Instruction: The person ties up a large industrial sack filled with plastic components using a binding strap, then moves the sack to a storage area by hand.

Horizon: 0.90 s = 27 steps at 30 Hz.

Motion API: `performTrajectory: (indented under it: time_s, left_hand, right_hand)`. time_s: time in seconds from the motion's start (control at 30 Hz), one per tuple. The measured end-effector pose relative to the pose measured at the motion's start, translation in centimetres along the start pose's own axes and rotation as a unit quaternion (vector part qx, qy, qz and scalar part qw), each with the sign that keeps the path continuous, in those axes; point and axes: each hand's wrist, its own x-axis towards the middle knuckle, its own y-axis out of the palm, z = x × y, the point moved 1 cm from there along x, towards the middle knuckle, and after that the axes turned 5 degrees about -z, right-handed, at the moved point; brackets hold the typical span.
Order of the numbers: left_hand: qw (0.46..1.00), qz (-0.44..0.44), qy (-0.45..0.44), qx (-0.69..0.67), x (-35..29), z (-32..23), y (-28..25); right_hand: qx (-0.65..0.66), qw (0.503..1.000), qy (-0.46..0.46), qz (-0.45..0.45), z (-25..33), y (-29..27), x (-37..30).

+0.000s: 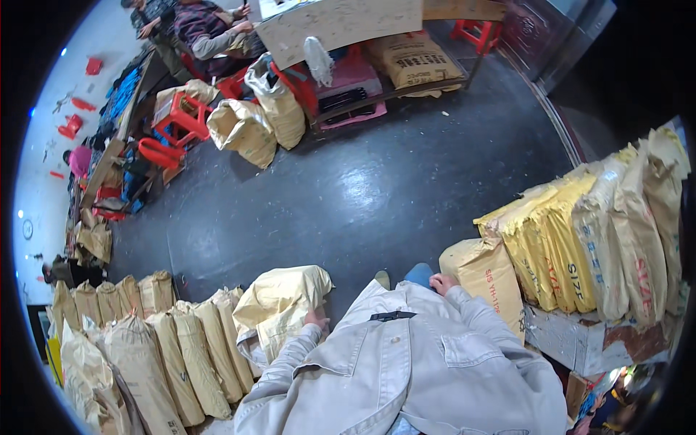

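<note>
My left hand (pixel 317 317) hangs low at my side, against the right edge of a crumpled beige sack (pixel 281 293). Its fingers are small and partly hidden, so whether it grips the sack I cannot tell. On the other side, my right hand (pixel 439 283) is lowered, its fingers loosely bent and nothing visible in them. Close to it stands a tan paper sack (pixel 484 279) with red print. Beneath me show the tips of a blue shoe (pixel 418 274) and an olive shoe (pixel 382 279).
Upright tan sacks (pixel 190 355) stand in rows at left. Yellow and tan sacks (pixel 551 254) are stacked on a grey platform (pixel 562 339) at right. Across the dark floor (pixel 348 188) are a table (pixel 341 29), open sacks (pixel 246 130), red stools (pixel 181 116) and seated people (pixel 210 32).
</note>
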Motion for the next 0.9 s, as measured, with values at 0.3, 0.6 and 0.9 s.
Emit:
performTrajectory:
  time_s: [0.3,0.6,0.9]
  left_hand:
    - [0.933,0.136,-0.156,-0.295,6.2,-14.9,-1.0]
    - [0.95,0.224,0.108,-0.191,15.8,-31.4,1.8]
    - [0.912,0.386,0.074,-0.121,18.0,-48.4,-2.4]
  right_hand:
    - [0.007,1.0,0.017,-0.007,3.5,-3.6,10.3]
    - [-0.045,0.999,0.018,0.023,3.8,-13.9,18.6]
    - [0.173,0.969,-0.072,0.162,3.4,-23.6,22.4]
